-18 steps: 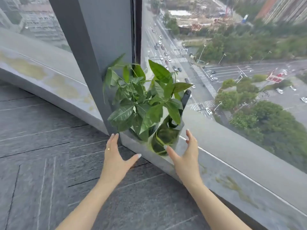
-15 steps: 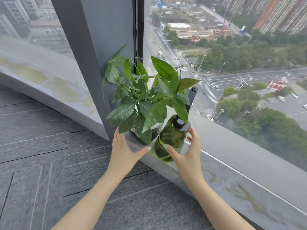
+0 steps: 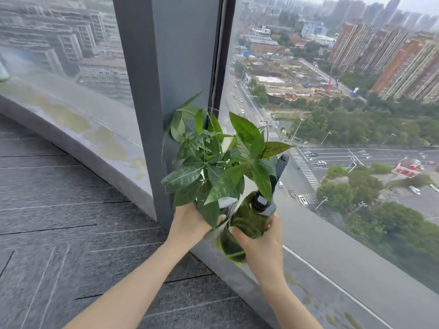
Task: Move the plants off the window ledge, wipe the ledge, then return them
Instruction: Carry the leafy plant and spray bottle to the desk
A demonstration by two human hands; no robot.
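A leafy green plant (image 3: 221, 162) stands on the grey window ledge (image 3: 316, 248), against the dark window pillar; its pot is mostly hidden under the leaves. My left hand (image 3: 190, 222) is closed on the pot's left side. Right beside it stands a dark green spray bottle (image 3: 247, 222) with a black nozzle. My right hand (image 3: 261, 241) wraps around the bottle's lower right side. Both still seem to rest on the ledge, though the bases are hidden.
The grey pillar (image 3: 175, 74) rises just behind the plant, between two glass panes. The ledge (image 3: 71, 117) carries yellowish stains to the left and along the near right. Dark grey carpet tiles (image 3: 71, 222) cover the floor below.
Both hands moved forward from open and apart to closing around the plant pot and the bottle. The camera has tilted up and come closer.
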